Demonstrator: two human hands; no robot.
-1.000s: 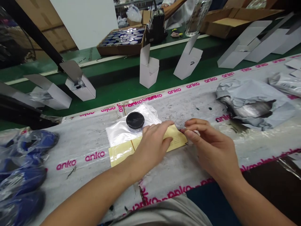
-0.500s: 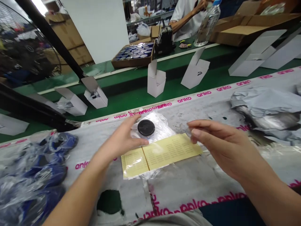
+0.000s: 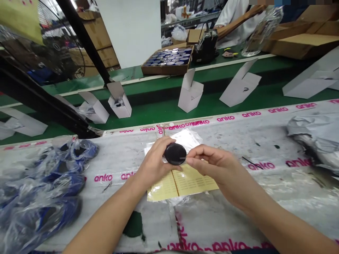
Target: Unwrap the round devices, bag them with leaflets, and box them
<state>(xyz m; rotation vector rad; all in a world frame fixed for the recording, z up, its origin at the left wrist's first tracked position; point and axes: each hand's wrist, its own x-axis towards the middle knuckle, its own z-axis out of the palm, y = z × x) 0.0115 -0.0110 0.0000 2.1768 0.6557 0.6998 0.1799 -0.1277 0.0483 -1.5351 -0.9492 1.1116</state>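
One cardboard tray [image 3: 165, 71] full of blue round pieces [image 3: 172, 58] stands beyond open white boxes [image 3: 190, 99], while at the far edge of a yellow sheet [image 3: 192, 182] the left hand [image 3: 156, 158] curls around, and the right hand [image 3: 213, 163] pinches something indistinct beside, a glossy black disc [image 3: 174, 153].

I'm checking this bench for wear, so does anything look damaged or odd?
Yes: the grey covering has a ragged hole, below and left of the yellow sheet in view; dark green shows through, so it looks torn.
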